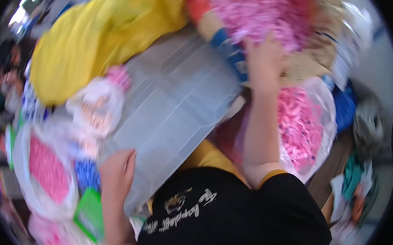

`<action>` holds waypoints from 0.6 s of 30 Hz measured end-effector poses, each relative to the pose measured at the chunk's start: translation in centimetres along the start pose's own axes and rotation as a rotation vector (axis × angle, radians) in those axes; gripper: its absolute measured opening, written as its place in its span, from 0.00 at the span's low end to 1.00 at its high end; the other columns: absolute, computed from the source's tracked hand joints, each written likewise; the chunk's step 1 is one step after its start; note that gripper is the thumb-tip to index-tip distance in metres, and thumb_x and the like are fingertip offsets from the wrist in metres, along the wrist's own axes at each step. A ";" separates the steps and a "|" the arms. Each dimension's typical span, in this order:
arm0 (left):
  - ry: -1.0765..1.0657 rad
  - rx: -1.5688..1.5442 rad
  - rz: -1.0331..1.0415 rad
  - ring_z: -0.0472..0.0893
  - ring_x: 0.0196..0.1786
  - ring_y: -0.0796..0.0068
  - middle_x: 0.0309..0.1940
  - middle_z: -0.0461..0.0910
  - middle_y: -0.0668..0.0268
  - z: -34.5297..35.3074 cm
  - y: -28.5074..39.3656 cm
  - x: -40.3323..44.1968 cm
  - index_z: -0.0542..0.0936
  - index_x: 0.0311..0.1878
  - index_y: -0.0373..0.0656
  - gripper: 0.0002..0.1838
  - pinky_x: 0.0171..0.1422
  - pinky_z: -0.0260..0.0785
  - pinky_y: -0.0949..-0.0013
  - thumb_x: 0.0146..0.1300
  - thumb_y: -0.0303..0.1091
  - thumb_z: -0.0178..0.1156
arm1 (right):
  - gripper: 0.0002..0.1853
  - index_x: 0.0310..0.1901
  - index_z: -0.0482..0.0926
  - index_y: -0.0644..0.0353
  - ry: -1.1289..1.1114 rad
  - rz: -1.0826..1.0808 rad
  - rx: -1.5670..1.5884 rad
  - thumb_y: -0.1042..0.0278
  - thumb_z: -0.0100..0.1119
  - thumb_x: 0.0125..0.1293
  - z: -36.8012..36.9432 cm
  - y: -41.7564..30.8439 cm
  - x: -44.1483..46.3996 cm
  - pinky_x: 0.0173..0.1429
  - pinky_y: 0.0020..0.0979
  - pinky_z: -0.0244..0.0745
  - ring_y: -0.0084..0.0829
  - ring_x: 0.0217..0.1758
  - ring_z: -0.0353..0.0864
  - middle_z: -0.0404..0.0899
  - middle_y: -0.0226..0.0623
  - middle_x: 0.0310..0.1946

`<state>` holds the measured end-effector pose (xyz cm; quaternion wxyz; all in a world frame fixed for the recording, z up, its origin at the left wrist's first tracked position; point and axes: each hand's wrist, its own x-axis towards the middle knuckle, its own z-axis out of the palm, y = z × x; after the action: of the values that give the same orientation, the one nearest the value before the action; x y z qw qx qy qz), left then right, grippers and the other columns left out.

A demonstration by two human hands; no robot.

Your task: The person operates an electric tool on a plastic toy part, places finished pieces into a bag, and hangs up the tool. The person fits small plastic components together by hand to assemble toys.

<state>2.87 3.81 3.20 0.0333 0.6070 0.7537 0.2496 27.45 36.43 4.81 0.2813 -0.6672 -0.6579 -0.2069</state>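
Note:
My right hand point(266, 54) reaches into a heap of small pink pieces point(263, 13) in an open sack at the top; its fingertips are blurred among the pieces. My left hand point(118, 167) rests at the left edge of a grey translucent plastic board or lid point(175, 98), its fingers curled and partly hidden. Under my right forearm, to the right, a clear bag point(327, 113) holds brighter pink pieces point(298, 127).
A large yellow bag point(93, 38) lies at the upper left. Below it are a bag of pale pieces point(98, 111), a white bag of pink pieces point(49, 169), blue pieces point(86, 174) and a green tray point(90, 215). A blue bag point(344, 108) is at right.

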 end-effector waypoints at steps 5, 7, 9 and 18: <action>-0.029 -0.044 -0.081 0.85 0.41 0.54 0.38 0.86 0.56 1.4 -1.4 -1.7 0.85 0.42 0.39 0.07 0.47 0.76 0.58 0.64 0.31 0.63 | 0.17 0.46 0.79 0.64 0.483 -0.365 -0.259 0.57 0.50 0.73 8.5 3.1 1.1 0.50 0.45 0.76 0.47 0.47 0.83 0.82 0.53 0.41; -0.018 -0.056 -0.130 0.85 0.42 0.53 0.38 0.86 0.56 1.2 -2.3 -2.8 0.84 0.42 0.40 0.07 0.47 0.76 0.59 0.64 0.31 0.63 | 0.24 0.52 0.78 0.66 0.074 0.086 0.077 0.49 0.54 0.73 2.6 1.6 3.4 0.51 0.43 0.78 0.48 0.51 0.84 0.83 0.55 0.48; -0.007 -0.036 -0.169 0.85 0.42 0.53 0.38 0.86 0.56 0.9 -3.1 -3.6 0.84 0.42 0.40 0.07 0.47 0.76 0.59 0.64 0.31 0.63 | 0.25 0.56 0.77 0.66 0.241 -0.003 0.139 0.49 0.55 0.73 2.2 2.0 3.5 0.52 0.41 0.78 0.43 0.49 0.85 0.84 0.50 0.48; 0.312 0.430 -0.405 0.81 0.43 0.51 0.35 0.83 0.56 -2.8 -14.0 -7.9 0.84 0.40 0.40 0.08 0.49 0.73 0.53 0.62 0.33 0.63 | 0.22 0.62 0.73 0.61 -1.276 0.270 2.106 0.53 0.44 0.79 -1.6 -8.0 -8.7 0.58 0.43 0.77 0.31 0.52 0.81 0.80 0.40 0.55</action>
<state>-8.61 -6.44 -2.19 -0.1624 0.3925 0.8905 0.1629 19.19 28.57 1.20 0.3289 -0.1599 -0.4491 0.8152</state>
